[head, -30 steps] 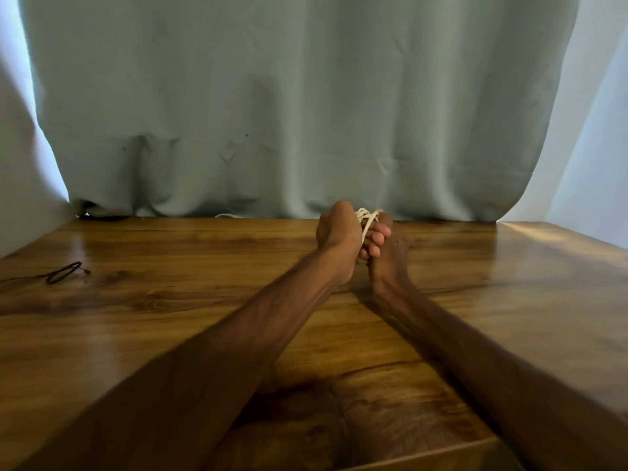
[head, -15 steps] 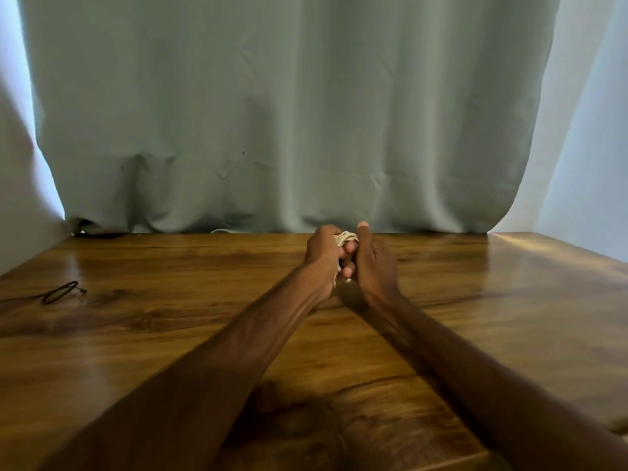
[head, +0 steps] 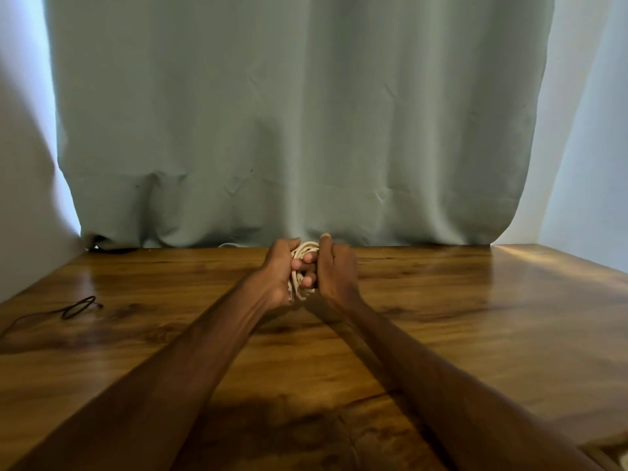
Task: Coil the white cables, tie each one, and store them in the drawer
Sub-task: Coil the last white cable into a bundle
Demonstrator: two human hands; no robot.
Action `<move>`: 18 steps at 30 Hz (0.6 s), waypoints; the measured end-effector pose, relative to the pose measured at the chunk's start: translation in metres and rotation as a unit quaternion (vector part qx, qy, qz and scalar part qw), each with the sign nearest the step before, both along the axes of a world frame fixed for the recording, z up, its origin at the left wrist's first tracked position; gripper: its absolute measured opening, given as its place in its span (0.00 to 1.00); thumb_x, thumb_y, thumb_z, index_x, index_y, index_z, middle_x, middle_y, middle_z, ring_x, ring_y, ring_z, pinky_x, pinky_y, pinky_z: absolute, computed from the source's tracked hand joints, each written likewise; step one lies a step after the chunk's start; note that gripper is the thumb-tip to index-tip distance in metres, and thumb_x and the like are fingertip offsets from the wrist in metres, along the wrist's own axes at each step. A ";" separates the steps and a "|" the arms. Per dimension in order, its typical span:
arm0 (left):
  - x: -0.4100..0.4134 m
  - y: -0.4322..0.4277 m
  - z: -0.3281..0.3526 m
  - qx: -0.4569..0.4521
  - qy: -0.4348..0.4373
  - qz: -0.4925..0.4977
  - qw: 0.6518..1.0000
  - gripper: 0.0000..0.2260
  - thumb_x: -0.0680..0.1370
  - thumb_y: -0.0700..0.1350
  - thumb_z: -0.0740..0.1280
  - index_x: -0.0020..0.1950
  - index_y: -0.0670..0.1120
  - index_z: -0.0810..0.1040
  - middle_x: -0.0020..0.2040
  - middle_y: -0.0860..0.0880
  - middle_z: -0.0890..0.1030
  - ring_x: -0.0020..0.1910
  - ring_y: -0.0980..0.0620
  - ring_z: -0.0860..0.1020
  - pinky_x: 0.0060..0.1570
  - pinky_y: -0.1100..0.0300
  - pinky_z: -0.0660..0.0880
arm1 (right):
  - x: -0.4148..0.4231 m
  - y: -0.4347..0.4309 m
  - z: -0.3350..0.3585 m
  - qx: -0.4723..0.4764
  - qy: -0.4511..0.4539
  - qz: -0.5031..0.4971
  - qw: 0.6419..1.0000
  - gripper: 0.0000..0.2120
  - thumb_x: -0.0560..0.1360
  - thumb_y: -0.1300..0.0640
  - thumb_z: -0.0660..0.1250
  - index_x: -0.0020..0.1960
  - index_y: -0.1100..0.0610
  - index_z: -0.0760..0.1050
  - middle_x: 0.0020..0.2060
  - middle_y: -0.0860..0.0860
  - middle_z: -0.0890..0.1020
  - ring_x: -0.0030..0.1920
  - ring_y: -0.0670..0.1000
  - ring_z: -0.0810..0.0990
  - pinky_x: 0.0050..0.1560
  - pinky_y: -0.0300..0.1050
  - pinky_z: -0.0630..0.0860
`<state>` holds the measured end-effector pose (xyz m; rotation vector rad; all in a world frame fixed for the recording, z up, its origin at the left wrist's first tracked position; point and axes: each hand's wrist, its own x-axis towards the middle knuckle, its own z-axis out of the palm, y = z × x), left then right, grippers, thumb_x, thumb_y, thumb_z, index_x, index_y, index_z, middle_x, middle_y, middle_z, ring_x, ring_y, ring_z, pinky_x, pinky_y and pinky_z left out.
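Head cam — L hand (head: 277,271), R hand (head: 338,271) grip white cable (head: 306,249) (coiled)

White cable coil (head: 304,250) mostly hidden between left hand (head: 277,275) and right hand (head: 337,274).

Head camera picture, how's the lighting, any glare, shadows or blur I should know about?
Head view: daylight leaks round the curtain edges, backlighting the scene; glare streaks the table at far right; the arms throw a dark shadow on the wood near the bottom; the white cable, gripped by the left hand and right hand, looks slightly soft.
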<state>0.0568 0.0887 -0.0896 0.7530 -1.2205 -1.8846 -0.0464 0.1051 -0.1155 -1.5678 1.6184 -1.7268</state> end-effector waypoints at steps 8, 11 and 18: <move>-0.007 -0.006 -0.023 -0.052 -0.145 0.151 0.976 0.22 0.79 0.47 0.54 0.32 0.40 0.78 0.25 0.46 0.75 0.24 0.45 0.78 0.26 0.63 0.69 | -0.007 0.008 -0.013 -0.029 0.079 -0.062 0.994 0.23 0.86 0.52 0.53 0.39 0.60 0.78 0.29 0.52 0.79 0.29 0.52 0.78 0.32 0.44 0.75; -0.003 -0.020 -0.032 -0.135 -0.249 0.272 0.920 0.15 0.80 0.46 0.57 0.43 0.41 0.80 0.38 0.45 0.81 0.34 0.46 0.79 0.32 0.59 0.71 | -0.005 0.006 -0.019 -0.121 0.148 -0.145 0.971 0.29 0.85 0.55 0.53 0.27 0.60 0.72 0.20 0.53 0.72 0.20 0.51 0.68 0.25 0.50 0.67; -0.003 -0.016 -0.030 -0.112 -0.241 0.208 0.941 0.24 0.86 0.53 0.53 0.53 0.39 0.82 0.38 0.43 0.83 0.27 0.52 0.77 0.27 0.62 0.69 | -0.003 -0.009 -0.024 -0.089 0.224 -0.144 0.960 0.31 0.85 0.53 0.48 0.29 0.61 0.74 0.22 0.55 0.76 0.22 0.55 0.74 0.30 0.55 0.75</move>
